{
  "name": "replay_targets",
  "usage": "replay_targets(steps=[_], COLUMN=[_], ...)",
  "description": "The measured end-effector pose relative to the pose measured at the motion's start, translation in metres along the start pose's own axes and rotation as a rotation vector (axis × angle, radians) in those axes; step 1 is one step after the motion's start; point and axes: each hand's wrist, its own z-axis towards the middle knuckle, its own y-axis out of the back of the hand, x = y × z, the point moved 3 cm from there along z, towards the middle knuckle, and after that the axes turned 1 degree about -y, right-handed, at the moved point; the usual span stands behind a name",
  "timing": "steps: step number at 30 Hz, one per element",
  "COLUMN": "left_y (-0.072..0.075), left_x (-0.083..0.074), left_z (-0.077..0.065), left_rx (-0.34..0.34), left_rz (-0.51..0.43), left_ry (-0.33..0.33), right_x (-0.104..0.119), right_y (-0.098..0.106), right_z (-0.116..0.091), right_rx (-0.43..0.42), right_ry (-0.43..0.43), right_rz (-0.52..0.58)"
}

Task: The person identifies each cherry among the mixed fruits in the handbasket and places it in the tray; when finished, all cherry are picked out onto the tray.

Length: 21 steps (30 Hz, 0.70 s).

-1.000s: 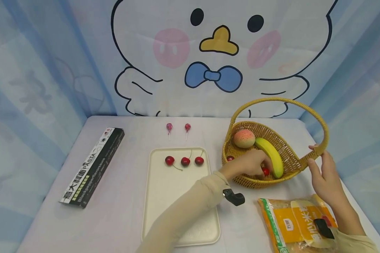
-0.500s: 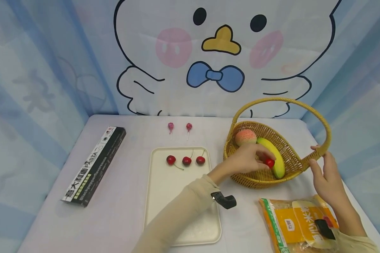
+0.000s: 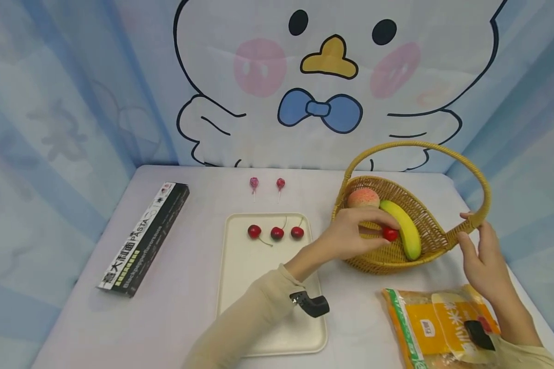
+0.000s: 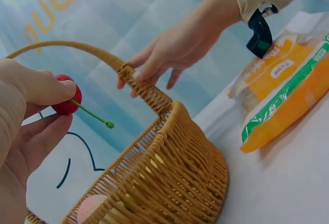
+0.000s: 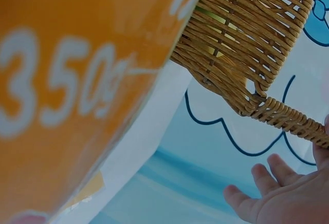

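Observation:
Between thumb and fingertips, my left hand point(image 3: 353, 233) pinches a red cherry point(image 3: 390, 234) above the wicker basket point(image 3: 374, 266). The cherry's green stem point(image 4: 92, 113) points outward in the left wrist view. A peach point(image 3: 363, 198) and a banana point(image 3: 403, 230) lie in the basket; the left hand hides part of its inside. At the basket's right end, my right hand point(image 3: 485, 261) holds the base of the arched handle point(image 3: 482, 210) with thumb and forefinger, the other fingers loosely extended in the right wrist view.
Several steps of things line the table: a cream tray point(image 3: 240, 287) with three cherries point(image 3: 277, 233), two lollipops point(image 3: 254, 182) behind it, and a black-and-white pasta box point(image 3: 145, 238) at left. An orange food bag point(image 3: 438, 328) lies below the right forearm.
My left hand has lifted the cherry up from the basket's bottom and drawn back slightly left. My right hand stays on the handle. The view has shifted a little.

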Motion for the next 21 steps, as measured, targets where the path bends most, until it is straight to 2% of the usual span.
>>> replay_targets(steps=[7, 16, 21], left_y=[0.019, 0.056, 0.072], left_x=[-0.001, 0.003, 0.002], left_z=[-0.023, -0.061, -0.086], left_rx=[-0.038, -0.176, -0.238], left_rz=[0.009, -0.107, -0.082], left_ry=[0.032, 0.094, 0.095], right_x=[-0.003, -0.003, -0.002], right_y=[-0.003, -0.002, -0.006], right_z=[-0.001, -0.005, -0.003], right_rx=[0.008, 0.022, -0.010], right_ry=[-0.008, -0.036, -0.011], right_rz=[0.005, -0.006, -0.021])
